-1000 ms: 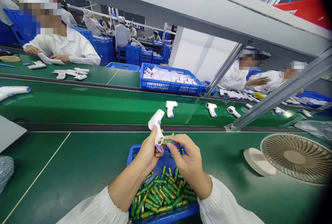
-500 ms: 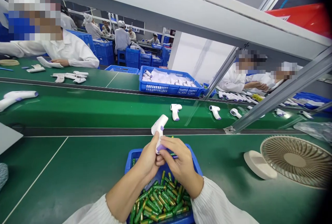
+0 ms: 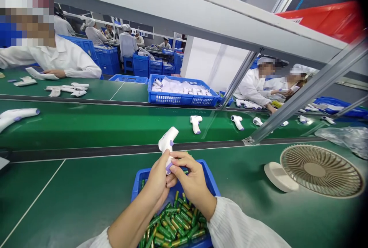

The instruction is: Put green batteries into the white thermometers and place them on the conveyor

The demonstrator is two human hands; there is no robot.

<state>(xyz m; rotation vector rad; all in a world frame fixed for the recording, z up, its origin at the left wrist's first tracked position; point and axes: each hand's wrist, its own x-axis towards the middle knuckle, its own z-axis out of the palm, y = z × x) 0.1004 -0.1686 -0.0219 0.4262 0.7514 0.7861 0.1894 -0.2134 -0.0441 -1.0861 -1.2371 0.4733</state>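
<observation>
A white infrared thermometer [image 3: 168, 140] with a purple trigger is tilted up above a blue bin [image 3: 214, 186]. My left hand [image 3: 157, 177] is closed around its handle. The thumb and fingers of my right hand [image 3: 191, 179] pinch the purple lower end of the handle, and whether that part is loose cannot be seen. Below both hands, the bin holds many green and gold batteries [image 3: 175, 221]. My wrists and sleeves hide part of the bin's sides.
Beyond a dark rail, thermometers [image 3: 196, 124] lie spaced along the green conveyor [image 3: 129, 125]. A blue basket [image 3: 184, 96] of white parts stands behind it. On the right are a fan [image 3: 314, 170] and a slanted metal post [image 3: 287, 106]. Co-workers in white sit across the line.
The view has shifted slightly, moving the hands and bin left in the picture. Both hands keep hold of the thermometer. At the right, a co-worker's hand now reaches down toward the conveyor.
</observation>
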